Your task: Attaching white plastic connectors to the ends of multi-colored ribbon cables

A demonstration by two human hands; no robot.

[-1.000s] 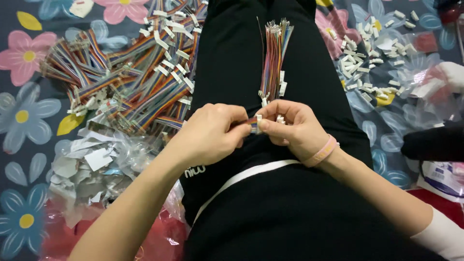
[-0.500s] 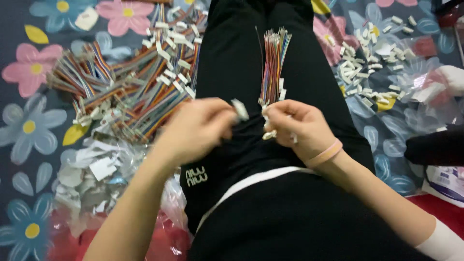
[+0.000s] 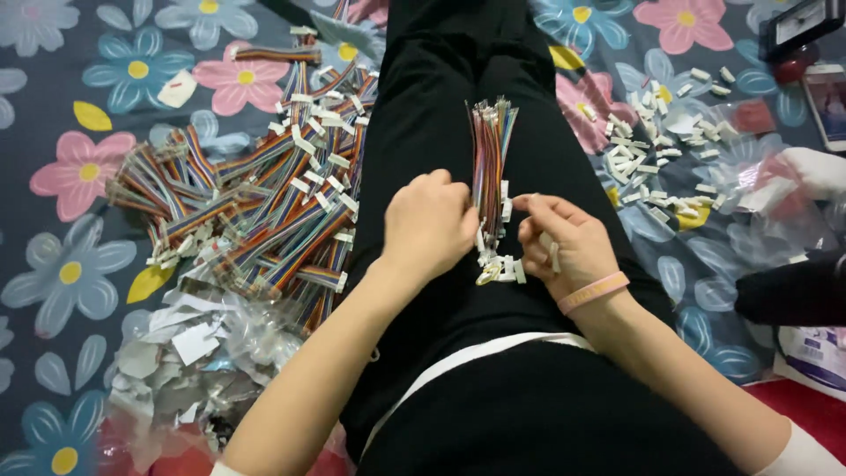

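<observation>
Sorting step: left hand [image 3: 429, 227], curled, fingertips on the multicoloured ribbon-wire bundle [image 3: 489, 163] lying on the black-trousered lap, right hand [image 3: 564, 247] loosely holding small white plastic connectors [image 3: 500, 267]; next move probably calls for a fine pinch.

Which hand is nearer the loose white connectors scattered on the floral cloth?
Right. The right hand rests on the lap just beside the scattered white connectors; the left hand lies across the lap, beyond the wire bundle.

Single head-mounted view, aimed steeply down along the lap [image 3: 493, 79] toward the legs stretched ahead. Close range: forearms enter from the bottom edge, both hands near centre frame. Flowered cloth [image 3: 70, 106] filling both sides. No second view to compare.
</observation>
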